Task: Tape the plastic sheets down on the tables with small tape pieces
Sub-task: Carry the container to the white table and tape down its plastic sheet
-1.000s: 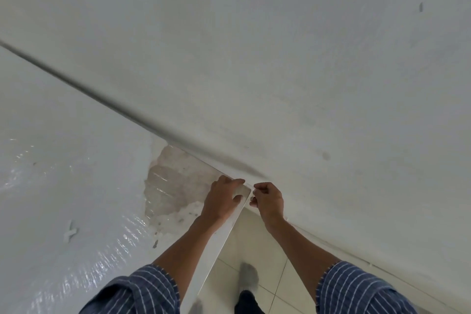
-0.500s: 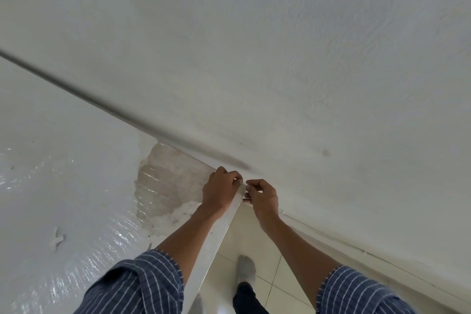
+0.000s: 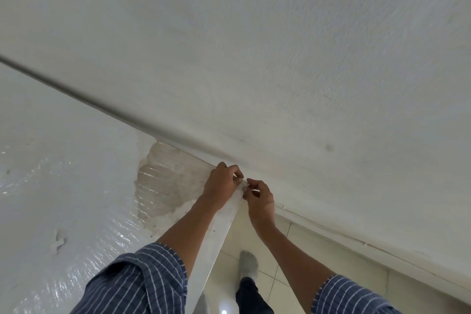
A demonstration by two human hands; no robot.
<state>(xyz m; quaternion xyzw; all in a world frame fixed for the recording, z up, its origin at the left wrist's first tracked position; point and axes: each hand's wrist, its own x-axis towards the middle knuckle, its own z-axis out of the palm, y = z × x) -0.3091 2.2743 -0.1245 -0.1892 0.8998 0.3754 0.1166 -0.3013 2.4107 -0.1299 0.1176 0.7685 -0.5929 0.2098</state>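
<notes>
Head view: the left grip (image 3: 222, 182) is curled at the corner of the desk (image 3: 221, 232), close to the wall (image 3: 280, 58). The right grip (image 3: 260, 199) is curled too, just beside the left grip, off the desk edge and over the floor (image 3: 224, 275). A small tape piece (image 3: 244, 183) is pinched between the fingertips of both grips; it is too small to be seen well. The shiny plastic sheet (image 3: 76, 199) is spread on the desk, left of the left grip. A brown patch (image 3: 163, 181) is seen under it, just left of that grip. A foot in a grey sock (image 3: 248, 265) is seen below the right grip.
</notes>
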